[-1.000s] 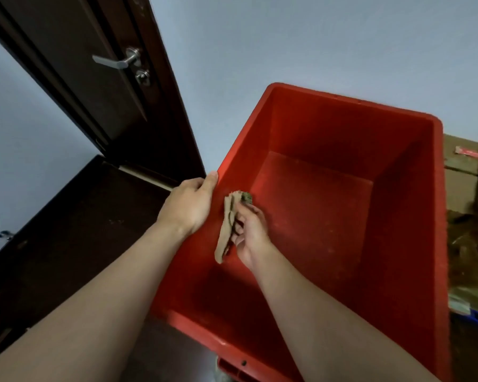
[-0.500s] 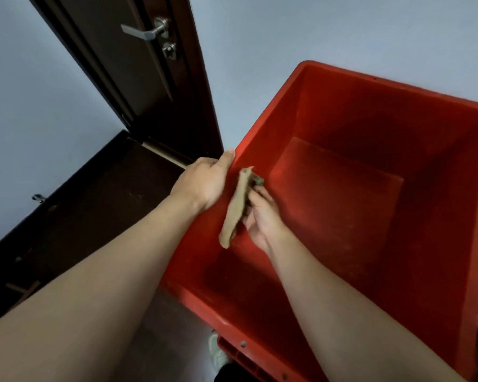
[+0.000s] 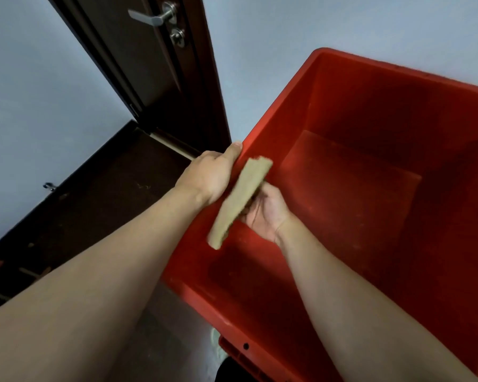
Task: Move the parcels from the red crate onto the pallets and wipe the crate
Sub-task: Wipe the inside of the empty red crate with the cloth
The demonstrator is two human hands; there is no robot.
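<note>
Right hand [image 3: 265, 213], one cloth [image 3: 240, 199], one crate [image 3: 398, 119]

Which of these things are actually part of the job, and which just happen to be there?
In the job: red crate; tan cloth; left hand, gripping the crate's rim; right hand, holding the cloth.
Just there: dark door; its metal handle; floor.

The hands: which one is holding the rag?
The right hand, down inside the red crate, holds the tan rag; the left hand only grips the crate's rim.
</note>
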